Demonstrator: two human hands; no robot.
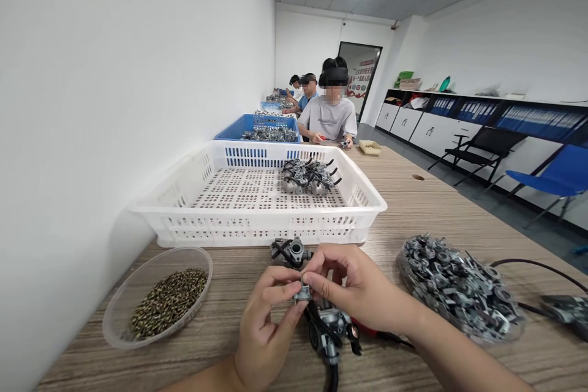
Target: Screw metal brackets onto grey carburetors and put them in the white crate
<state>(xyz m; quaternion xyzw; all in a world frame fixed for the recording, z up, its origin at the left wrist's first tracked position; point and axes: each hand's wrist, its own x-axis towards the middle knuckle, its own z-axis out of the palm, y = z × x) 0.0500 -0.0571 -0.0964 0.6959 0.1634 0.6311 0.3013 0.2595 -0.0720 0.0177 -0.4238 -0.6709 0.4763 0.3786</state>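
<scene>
A small grey metal bracket (302, 294) is pinched between the thumb and fingers of my left hand (265, 324). The thumb and forefinger of my right hand (356, 282) close together at the bracket's top edge; whatever is between them is too small to make out. Just below my hands lies a carburetor (331, 324) with black hoses, partly covered by my right hand. Another carburetor (294, 250) sits behind my fingers, near the white crate. A red-handled tool (365, 326) with a black cord shows in part under my right wrist.
A clear bowl of small brass-coloured screws (168, 303) is at left. At right stands a clear tub of metal brackets (459, 288), beside a dark device (567, 312). The white crate (257, 226) holds several carburetors; behind are a blue crate (234, 128) and seated co-workers (328, 116).
</scene>
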